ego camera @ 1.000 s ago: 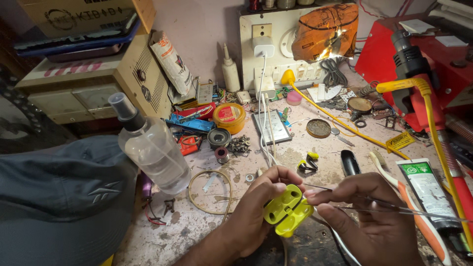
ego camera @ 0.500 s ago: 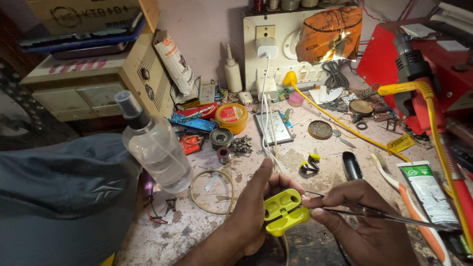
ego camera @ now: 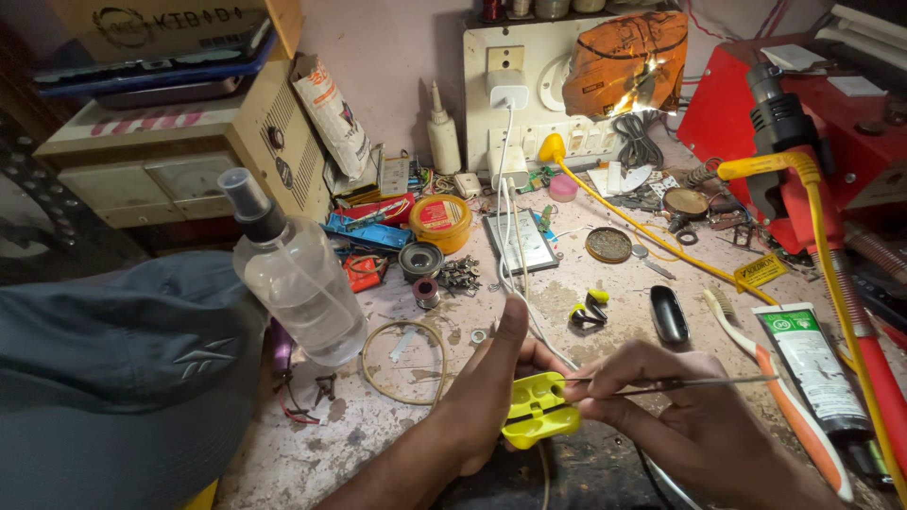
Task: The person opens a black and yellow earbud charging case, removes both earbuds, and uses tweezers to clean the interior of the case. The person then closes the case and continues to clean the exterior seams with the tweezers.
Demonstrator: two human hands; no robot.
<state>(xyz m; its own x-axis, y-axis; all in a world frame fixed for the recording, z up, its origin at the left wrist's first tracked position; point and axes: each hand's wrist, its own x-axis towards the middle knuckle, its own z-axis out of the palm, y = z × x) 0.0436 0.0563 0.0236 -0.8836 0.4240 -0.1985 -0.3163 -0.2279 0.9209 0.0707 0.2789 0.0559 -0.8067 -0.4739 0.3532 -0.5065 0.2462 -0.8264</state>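
You are mid-way through probing the yellow case (ego camera: 539, 411): your left hand (ego camera: 491, 397) grips it from the left, thumb raised, while your right hand (ego camera: 675, 406) pinches the tweezers (ego camera: 661, 384), tips at the case's open top. The next move, as I judge it, calls for a steady left grip and small, fine work with the tips inside the recess. The case sits near you, above the counter (ego camera: 378, 434), between both hands, with the spray bottle (ego camera: 293, 274) well to the left.
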